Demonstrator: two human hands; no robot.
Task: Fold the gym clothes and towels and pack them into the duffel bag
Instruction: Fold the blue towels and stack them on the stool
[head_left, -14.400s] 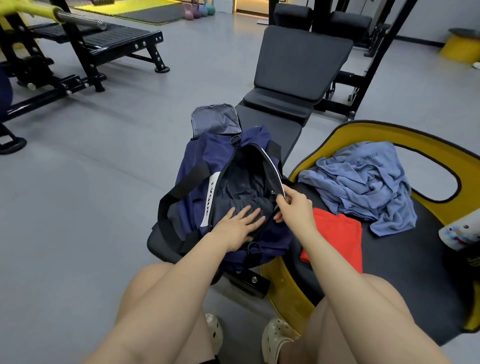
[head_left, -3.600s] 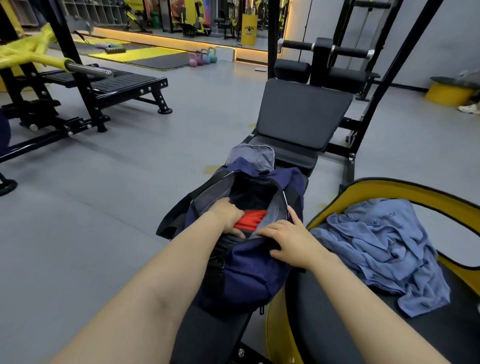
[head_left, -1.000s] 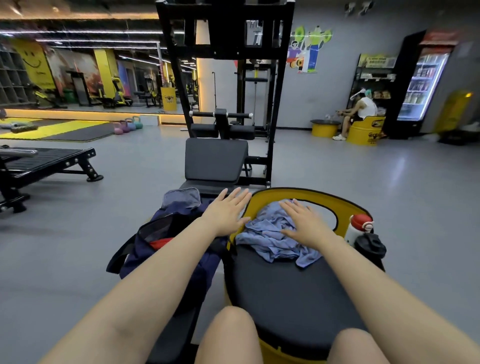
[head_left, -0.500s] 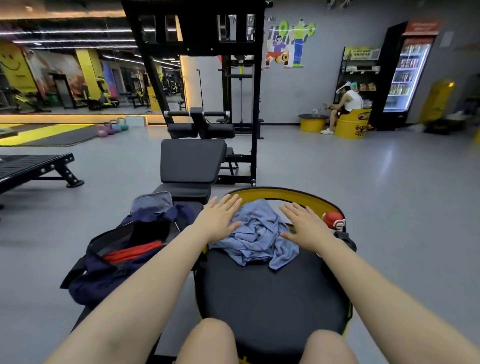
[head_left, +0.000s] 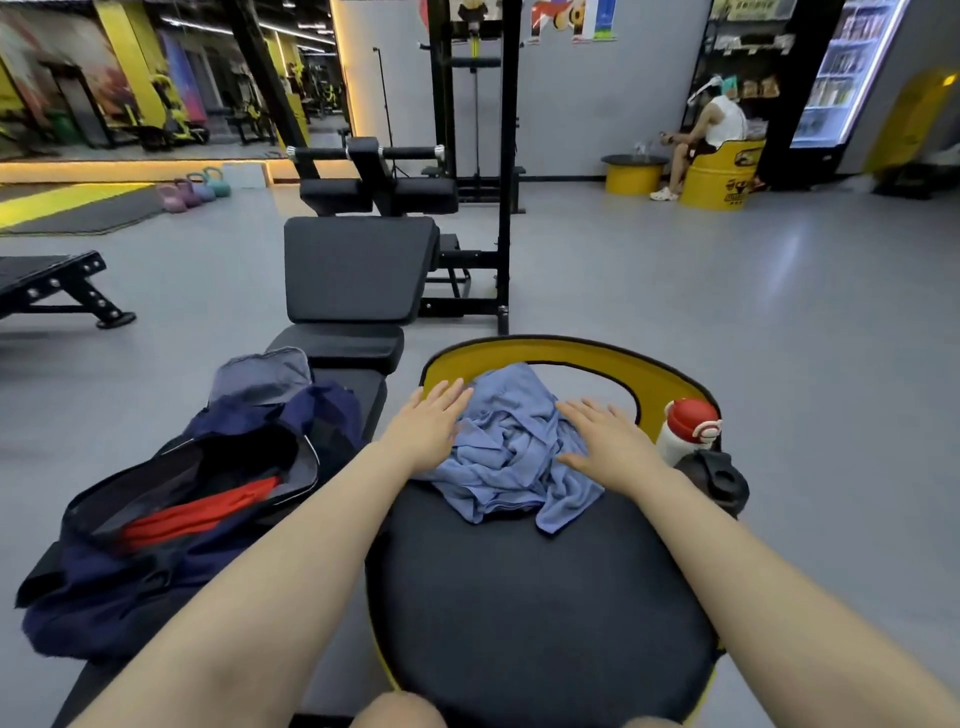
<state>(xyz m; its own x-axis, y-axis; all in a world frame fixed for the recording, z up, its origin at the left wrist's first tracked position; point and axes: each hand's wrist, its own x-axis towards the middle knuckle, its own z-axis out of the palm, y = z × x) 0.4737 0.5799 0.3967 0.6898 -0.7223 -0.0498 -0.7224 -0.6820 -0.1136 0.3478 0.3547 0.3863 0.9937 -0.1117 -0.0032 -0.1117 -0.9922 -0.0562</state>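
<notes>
Crumpled blue towel (head_left: 511, 452) on seat; navy duffel (head_left: 171, 525) unzipped.

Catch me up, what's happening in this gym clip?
A person is packing gym gear. Both hands lie flat, the left hand and right hand either side of a crumpled blue towel on a black padded seat. The open navy duffel bag on the bench already holds a red garment.

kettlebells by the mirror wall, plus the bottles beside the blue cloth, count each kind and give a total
kettlebells: 4, on the floor in a row along the mirror wall
bottles: 2, a white one with a red cap and a black one, both right of the blue cloth
total: 6
</notes>
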